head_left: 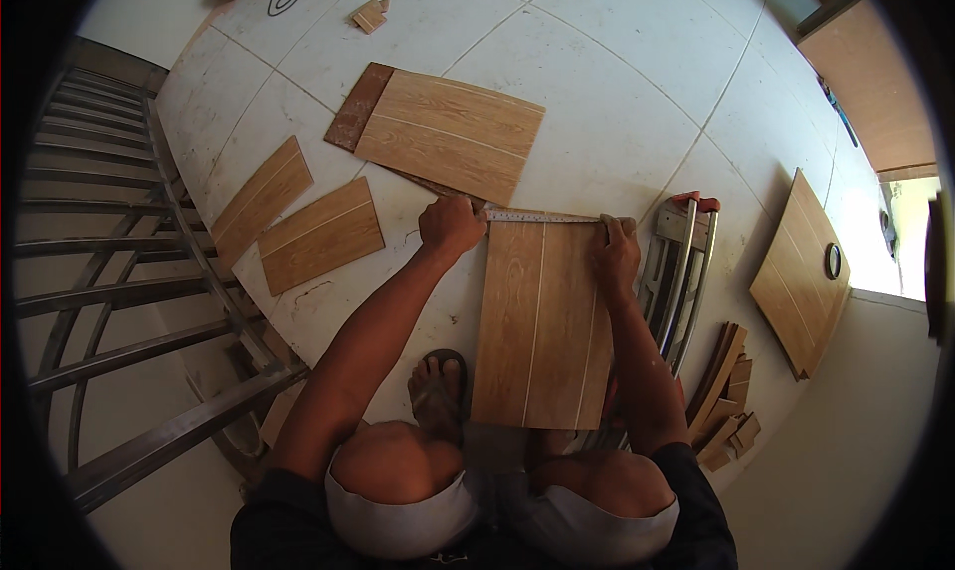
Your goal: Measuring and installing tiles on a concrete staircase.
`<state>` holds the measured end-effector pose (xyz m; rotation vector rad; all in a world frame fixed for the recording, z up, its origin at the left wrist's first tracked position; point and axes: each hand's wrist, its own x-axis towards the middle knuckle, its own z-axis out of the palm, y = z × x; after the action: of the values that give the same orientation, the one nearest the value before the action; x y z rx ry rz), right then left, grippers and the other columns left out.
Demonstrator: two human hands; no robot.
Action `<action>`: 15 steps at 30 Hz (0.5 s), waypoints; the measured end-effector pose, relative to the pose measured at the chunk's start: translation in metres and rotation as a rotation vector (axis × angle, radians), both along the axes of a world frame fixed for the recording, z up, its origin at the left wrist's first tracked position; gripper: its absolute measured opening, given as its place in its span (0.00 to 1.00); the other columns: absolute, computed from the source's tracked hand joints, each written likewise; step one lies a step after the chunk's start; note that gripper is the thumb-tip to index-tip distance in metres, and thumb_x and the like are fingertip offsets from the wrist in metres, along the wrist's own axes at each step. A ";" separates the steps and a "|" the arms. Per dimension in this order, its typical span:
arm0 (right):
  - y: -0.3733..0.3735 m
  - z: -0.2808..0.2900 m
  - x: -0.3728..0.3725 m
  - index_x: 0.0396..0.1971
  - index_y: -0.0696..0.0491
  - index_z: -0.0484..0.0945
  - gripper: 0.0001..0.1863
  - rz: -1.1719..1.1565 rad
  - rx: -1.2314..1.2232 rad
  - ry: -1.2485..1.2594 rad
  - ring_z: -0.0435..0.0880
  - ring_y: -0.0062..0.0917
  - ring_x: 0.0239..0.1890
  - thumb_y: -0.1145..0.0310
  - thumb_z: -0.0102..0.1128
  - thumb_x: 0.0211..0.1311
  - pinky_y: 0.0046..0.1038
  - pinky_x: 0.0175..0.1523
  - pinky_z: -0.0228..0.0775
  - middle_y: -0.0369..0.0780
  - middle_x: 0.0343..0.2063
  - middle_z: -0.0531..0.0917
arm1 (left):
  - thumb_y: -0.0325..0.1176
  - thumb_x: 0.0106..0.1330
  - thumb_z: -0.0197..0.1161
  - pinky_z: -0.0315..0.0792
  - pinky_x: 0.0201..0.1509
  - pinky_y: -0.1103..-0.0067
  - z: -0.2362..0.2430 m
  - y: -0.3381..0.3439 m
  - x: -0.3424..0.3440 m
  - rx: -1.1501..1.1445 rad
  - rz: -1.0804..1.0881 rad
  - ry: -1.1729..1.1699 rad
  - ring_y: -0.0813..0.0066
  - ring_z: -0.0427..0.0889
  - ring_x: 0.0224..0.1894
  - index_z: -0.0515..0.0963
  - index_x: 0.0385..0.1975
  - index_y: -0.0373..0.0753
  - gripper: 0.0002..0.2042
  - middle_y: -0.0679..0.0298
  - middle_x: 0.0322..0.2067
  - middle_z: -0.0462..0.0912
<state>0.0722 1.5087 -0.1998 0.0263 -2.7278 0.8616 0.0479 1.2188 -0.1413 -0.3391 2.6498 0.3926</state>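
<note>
A wood-patterned tile (542, 331) lies in front of me, its near end close to my knees. Along its far edge runs the pale blade of a tape measure (542, 217), stretched from one hand to the other. My left hand (452, 225) is closed around the tape at the tile's far left corner. At the far right corner my right hand (615, 255) grips the tape's other end, with its fingers against the tile. The tape's case does not show clearly. Just right of the tile stands a tile cutter (681, 262) with metal rails and red-orange ends.
Beyond my hands lie stacked wood-patterned tiles (453, 127); two cut pieces (323, 234) are to their left. A metal railing (139, 301) borders the left side. At right, a large tile (801, 282) carries a dark ring, near a pile of offcuts (726, 401).
</note>
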 end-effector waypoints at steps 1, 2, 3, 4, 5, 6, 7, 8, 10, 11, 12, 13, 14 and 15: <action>-0.002 0.001 0.000 0.44 0.55 0.82 0.11 -0.002 0.002 -0.003 0.83 0.43 0.41 0.73 0.61 0.62 0.40 0.44 0.77 0.45 0.37 0.82 | 0.52 0.63 0.68 0.79 0.47 0.61 0.000 -0.002 0.000 0.013 0.026 -0.002 0.52 0.87 0.44 0.86 0.41 0.39 0.21 0.51 0.39 0.88; -0.006 0.001 0.000 0.44 0.54 0.82 0.11 -0.013 0.007 0.015 0.83 0.43 0.41 0.74 0.61 0.61 0.40 0.45 0.77 0.45 0.37 0.81 | 0.52 0.63 0.68 0.79 0.47 0.61 -0.001 -0.004 -0.001 0.026 0.052 -0.005 0.51 0.87 0.44 0.87 0.40 0.38 0.21 0.50 0.38 0.88; -0.008 0.002 0.000 0.44 0.53 0.82 0.12 -0.022 0.012 0.034 0.83 0.42 0.41 0.75 0.61 0.60 0.40 0.45 0.76 0.44 0.36 0.81 | 0.52 0.63 0.68 0.79 0.47 0.61 0.000 -0.005 -0.002 0.027 0.053 -0.007 0.51 0.87 0.44 0.87 0.40 0.38 0.21 0.50 0.38 0.88; -0.008 0.002 0.001 0.44 0.53 0.82 0.12 -0.021 0.013 0.032 0.83 0.42 0.41 0.75 0.61 0.60 0.40 0.45 0.76 0.44 0.36 0.81 | 0.52 0.62 0.68 0.80 0.46 0.61 0.001 -0.005 -0.004 0.028 0.065 -0.025 0.51 0.87 0.43 0.86 0.40 0.38 0.21 0.50 0.38 0.88; -0.009 0.004 0.002 0.43 0.52 0.82 0.12 -0.014 0.024 0.038 0.83 0.42 0.41 0.75 0.61 0.60 0.40 0.45 0.77 0.44 0.37 0.81 | 0.53 0.62 0.68 0.80 0.46 0.61 0.001 -0.006 -0.005 0.028 0.076 -0.042 0.51 0.87 0.43 0.86 0.39 0.37 0.22 0.50 0.38 0.88; -0.011 0.003 0.002 0.43 0.52 0.82 0.12 -0.006 0.031 0.047 0.83 0.42 0.41 0.75 0.61 0.59 0.40 0.44 0.77 0.43 0.37 0.81 | 0.53 0.62 0.68 0.80 0.46 0.61 0.001 -0.008 -0.007 0.026 0.079 -0.042 0.51 0.87 0.43 0.86 0.39 0.37 0.22 0.50 0.38 0.88; -0.012 0.002 0.003 0.43 0.52 0.82 0.12 -0.004 0.028 0.048 0.83 0.42 0.41 0.75 0.61 0.59 0.40 0.44 0.77 0.43 0.37 0.81 | 0.53 0.62 0.69 0.80 0.46 0.61 0.000 -0.009 -0.008 0.015 0.083 -0.061 0.50 0.87 0.43 0.86 0.39 0.37 0.22 0.50 0.38 0.88; -0.013 0.002 0.005 0.42 0.52 0.82 0.11 -0.013 0.053 0.062 0.83 0.41 0.41 0.75 0.61 0.59 0.41 0.45 0.76 0.43 0.37 0.82 | 0.54 0.61 0.69 0.80 0.45 0.61 0.000 -0.010 -0.009 0.003 0.088 -0.081 0.50 0.87 0.43 0.86 0.38 0.36 0.23 0.49 0.38 0.88; -0.009 -0.001 0.004 0.42 0.51 0.82 0.11 -0.026 0.085 0.076 0.83 0.41 0.41 0.74 0.61 0.59 0.41 0.45 0.76 0.43 0.37 0.82 | 0.53 0.59 0.71 0.80 0.45 0.62 0.002 -0.006 -0.011 -0.004 0.077 -0.058 0.51 0.88 0.42 0.87 0.37 0.36 0.23 0.50 0.37 0.88; -0.008 -0.003 0.003 0.41 0.51 0.83 0.10 -0.048 0.109 0.089 0.82 0.41 0.42 0.74 0.61 0.58 0.41 0.47 0.75 0.43 0.37 0.82 | 0.52 0.57 0.73 0.81 0.45 0.64 0.003 -0.005 -0.013 -0.013 0.067 -0.036 0.53 0.89 0.42 0.87 0.35 0.36 0.22 0.51 0.37 0.89; -0.006 -0.002 0.005 0.40 0.51 0.83 0.10 -0.070 0.136 0.096 0.82 0.40 0.42 0.73 0.61 0.58 0.41 0.48 0.74 0.42 0.38 0.82 | 0.52 0.57 0.73 0.81 0.45 0.64 0.006 -0.003 -0.013 -0.010 0.065 -0.041 0.53 0.89 0.42 0.87 0.35 0.36 0.22 0.51 0.37 0.89; -0.006 -0.002 0.006 0.40 0.51 0.83 0.10 -0.071 0.140 0.091 0.82 0.40 0.42 0.73 0.61 0.58 0.41 0.48 0.74 0.42 0.38 0.82 | 0.52 0.57 0.73 0.81 0.45 0.64 0.009 -0.002 -0.014 -0.021 0.069 -0.039 0.53 0.89 0.42 0.87 0.36 0.36 0.22 0.51 0.37 0.88; -0.006 -0.003 0.005 0.40 0.51 0.83 0.10 -0.068 0.133 0.075 0.82 0.40 0.43 0.73 0.62 0.58 0.41 0.49 0.73 0.42 0.38 0.82 | 0.52 0.56 0.74 0.81 0.44 0.64 0.012 0.000 -0.015 -0.031 0.073 -0.038 0.53 0.89 0.42 0.87 0.36 0.35 0.23 0.50 0.38 0.88; -0.006 -0.003 0.004 0.40 0.50 0.83 0.10 -0.065 0.123 0.061 0.82 0.39 0.44 0.72 0.62 0.58 0.40 0.50 0.72 0.41 0.38 0.82 | 0.52 0.56 0.74 0.81 0.44 0.64 0.012 -0.001 -0.016 -0.030 0.071 -0.040 0.53 0.89 0.42 0.87 0.36 0.35 0.23 0.50 0.38 0.88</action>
<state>0.0758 1.5024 -0.2033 -0.0111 -2.7046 0.6634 0.0321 1.2178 -0.1298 -0.4471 2.6119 0.3653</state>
